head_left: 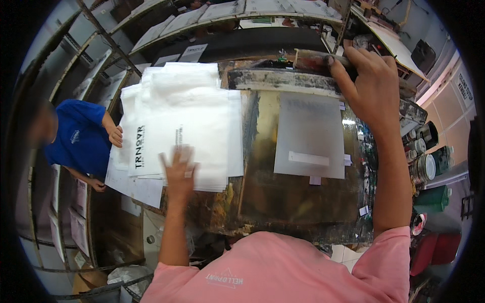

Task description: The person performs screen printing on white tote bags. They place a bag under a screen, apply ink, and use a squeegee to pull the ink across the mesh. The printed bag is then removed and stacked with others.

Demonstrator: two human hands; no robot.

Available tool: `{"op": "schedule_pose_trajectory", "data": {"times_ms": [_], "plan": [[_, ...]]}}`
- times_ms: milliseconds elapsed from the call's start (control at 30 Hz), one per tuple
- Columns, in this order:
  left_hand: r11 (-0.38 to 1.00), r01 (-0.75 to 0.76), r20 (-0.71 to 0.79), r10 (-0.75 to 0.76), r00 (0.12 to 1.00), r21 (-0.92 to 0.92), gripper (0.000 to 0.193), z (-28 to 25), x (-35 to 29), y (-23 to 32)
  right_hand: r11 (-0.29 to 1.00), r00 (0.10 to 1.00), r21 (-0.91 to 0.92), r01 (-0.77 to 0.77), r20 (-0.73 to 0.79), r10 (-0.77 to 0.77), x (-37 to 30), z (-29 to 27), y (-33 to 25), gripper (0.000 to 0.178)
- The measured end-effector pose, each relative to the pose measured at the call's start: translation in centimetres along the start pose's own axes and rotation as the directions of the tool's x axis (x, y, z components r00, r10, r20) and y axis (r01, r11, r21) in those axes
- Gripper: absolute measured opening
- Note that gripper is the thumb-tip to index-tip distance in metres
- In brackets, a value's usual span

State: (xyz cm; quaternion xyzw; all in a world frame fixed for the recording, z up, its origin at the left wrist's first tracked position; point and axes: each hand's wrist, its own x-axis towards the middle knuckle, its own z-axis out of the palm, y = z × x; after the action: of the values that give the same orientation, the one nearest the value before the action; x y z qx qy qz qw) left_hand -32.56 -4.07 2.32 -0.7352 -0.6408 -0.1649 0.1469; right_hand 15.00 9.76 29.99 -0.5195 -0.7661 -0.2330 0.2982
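Observation:
My left hand [178, 174], blurred by motion, is over the front of a stack of white printed sheets [194, 108], fingers apart; contact is unclear. Raised at the back right, my right hand [371, 83] has its fingers closed round an ink-stained wooden bar [312, 59]. Just in front of that bar runs a pale, black-smeared rail [283, 82]. Between my arms, a translucent whitish sheet [310, 131] lies flat on a dark glossy board [293, 199]. A white strip [308, 158] shows near its front edge, and small lavender tabs [315, 180] sit around it.
At the left, a person in a blue shirt [81, 131] has one hand [115, 136] at the stack's edge. Shelving with printed sheets [217, 10] spans the back. Tins [423, 167] and a green container [433, 198] crowd the right, beyond my forearm.

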Motion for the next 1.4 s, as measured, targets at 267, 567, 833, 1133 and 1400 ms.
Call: {"op": "schedule_pose_trajectory", "data": {"times_ms": [267, 567, 833, 1133, 1400], "plan": [[0.946, -0.178, 0.348, 0.269, 0.898, -0.271, 0.058, 4.6, 8.1, 13.7, 0.995, 0.988, 0.025, 0.101, -0.124, -0.097, 0.6, 0.7, 0.9, 0.046], [0.734, -0.485, 0.17, 0.618, 0.768, -0.475, 0.052, 10.9, 16.7, 33.2, 0.996, 0.972, 0.082, -0.034, 0.233, 0.014, 3.2, -3.4, 0.4, 0.06], [0.641, -0.353, 0.248, 0.656, 0.713, -0.682, 0.052, 8.9, 17.9, 36.9, 0.99, 0.997, 0.124, 0.064, 0.027, -0.068, 2.2, -1.3, 1.9, 0.059], [0.801, -0.211, 0.13, 0.337, 0.933, -0.56, 0.057, 10.2, 14.8, 31.0, 0.984, 0.998, 0.17, 0.053, 0.029, -0.059, 2.2, -2.8, 0.7, 0.058], [0.958, 0.286, 0.507, -0.256, 0.823, 0.019, 0.074, 6.7, 10.1, 6.5, 0.996, 0.996, 0.081, 0.047, -0.086, -0.04, 2.0, 0.3, 1.1, 0.058]]}}
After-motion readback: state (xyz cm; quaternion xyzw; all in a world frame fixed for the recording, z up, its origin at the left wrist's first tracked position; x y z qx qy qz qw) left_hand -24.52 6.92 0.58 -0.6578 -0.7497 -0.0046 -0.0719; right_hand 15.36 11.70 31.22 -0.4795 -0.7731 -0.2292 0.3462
